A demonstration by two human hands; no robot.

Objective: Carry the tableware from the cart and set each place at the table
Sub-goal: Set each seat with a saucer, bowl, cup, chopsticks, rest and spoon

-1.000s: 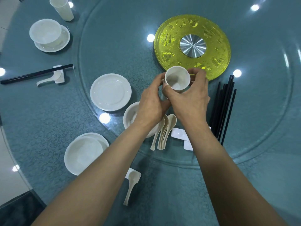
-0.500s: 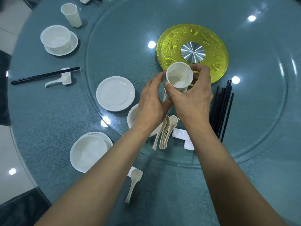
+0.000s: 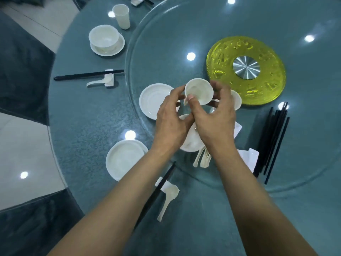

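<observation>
Gripping one small white cup (image 3: 199,91) between them, the left hand (image 3: 171,124) and the right hand (image 3: 215,122) are meeting above the glass turntable (image 3: 166,43). The left fingers are curling against the cup's left rim, while the right thumb is pressing its front and the right fingers are wrapping behind it. The cup is tilting its mouth toward the camera.

A second cup (image 3: 237,99) is showing just behind the right hand, and a third cup (image 3: 121,16) is standing upright at the far place, making three in view. Three bowls are showing: one (image 3: 104,36) sitting on a saucer (image 3: 108,51) at the far place, one (image 3: 123,159) at the near place, one (image 3: 191,143) lying under the wrists. One loose plate (image 3: 154,100) is resting on the turntable. Each of the two places is carrying one spoon (image 3: 99,82) (image 3: 168,198) and chopsticks (image 3: 88,74) (image 3: 156,193). Loose spoons (image 3: 202,159) and a bundle of black chopsticks (image 3: 273,141) are lying on the turntable; their numbers are too hard to count.
</observation>
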